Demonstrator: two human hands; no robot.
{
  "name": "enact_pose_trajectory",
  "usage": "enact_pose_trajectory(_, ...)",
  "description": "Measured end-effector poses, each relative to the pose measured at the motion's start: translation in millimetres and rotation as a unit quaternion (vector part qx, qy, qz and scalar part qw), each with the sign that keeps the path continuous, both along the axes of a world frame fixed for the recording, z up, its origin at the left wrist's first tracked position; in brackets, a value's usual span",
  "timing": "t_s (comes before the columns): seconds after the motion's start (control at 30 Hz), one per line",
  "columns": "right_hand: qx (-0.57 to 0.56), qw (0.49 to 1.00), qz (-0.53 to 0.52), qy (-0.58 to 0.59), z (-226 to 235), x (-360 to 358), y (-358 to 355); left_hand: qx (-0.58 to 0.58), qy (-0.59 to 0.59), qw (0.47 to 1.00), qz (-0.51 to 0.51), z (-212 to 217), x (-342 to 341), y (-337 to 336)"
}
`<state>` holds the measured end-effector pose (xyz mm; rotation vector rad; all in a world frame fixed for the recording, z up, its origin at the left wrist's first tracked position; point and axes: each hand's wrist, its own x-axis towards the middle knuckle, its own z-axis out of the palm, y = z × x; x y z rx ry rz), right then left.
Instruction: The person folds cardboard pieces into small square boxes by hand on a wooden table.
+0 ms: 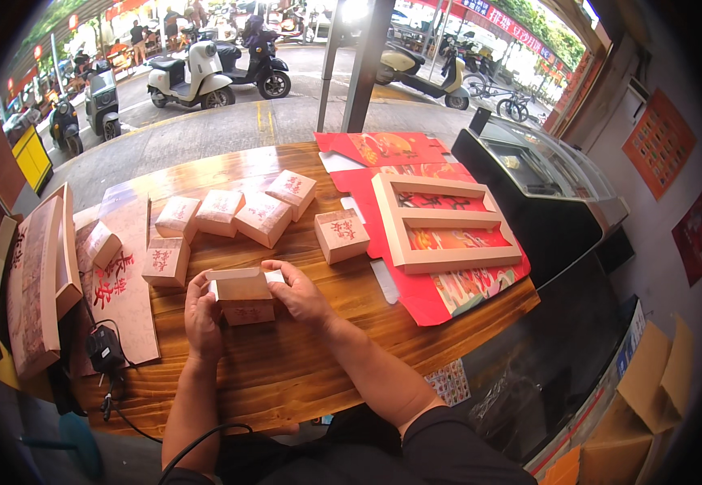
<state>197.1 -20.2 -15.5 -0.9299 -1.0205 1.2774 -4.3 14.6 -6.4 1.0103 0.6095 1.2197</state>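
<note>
Between my two hands is a small pinkish-tan cardboard box [247, 312] with its lid flap raised and white side tabs showing. My left hand [203, 315] grips its left side, fingers curled at the upper left corner. At the right tab, my right hand [298, 293] pinches the box with thumb and fingers. Beyond my hands, several closed boxes of the same kind stand on the wooden table, among them one box [166, 261] close to my left hand and another box [341, 236] farther right. What lies inside the held box cannot be seen.
Right of the boxes, a tan divided frame [448, 226] rests on flat red printed cardboard [423, 301]. A large patterned box [40, 283] and a printed sheet [137, 323] lie left, near a black power adapter [105, 347] with cables. A glass display case [541, 158] stands behind right.
</note>
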Motion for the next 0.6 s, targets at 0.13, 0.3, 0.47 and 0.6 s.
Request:
enact_pose_trajectory(0.13, -0.029, 0.999, 0.036, 0.024, 4, 2, 1, 0.029, -0.021, 0.998, -0.05, -3, -1, 3)
enact_pose_trajectory(0.3, -0.037, 0.998, 0.044, 0.037, 15, 1, -5, 0.011, -0.04, 0.998, -0.045, 11, 4, -2)
enact_pose_trajectory(0.47, -0.006, 0.997, 0.045, 0.059, 17, 0, -4, 0.054, 0.011, 0.997, -0.049, 16, 6, -7)
enact_pose_trajectory(0.6, 0.011, 0.997, 0.041, 0.057, 23, 4, -7, 0.068, 0.024, 0.995, -0.063, 19, 3, -9)
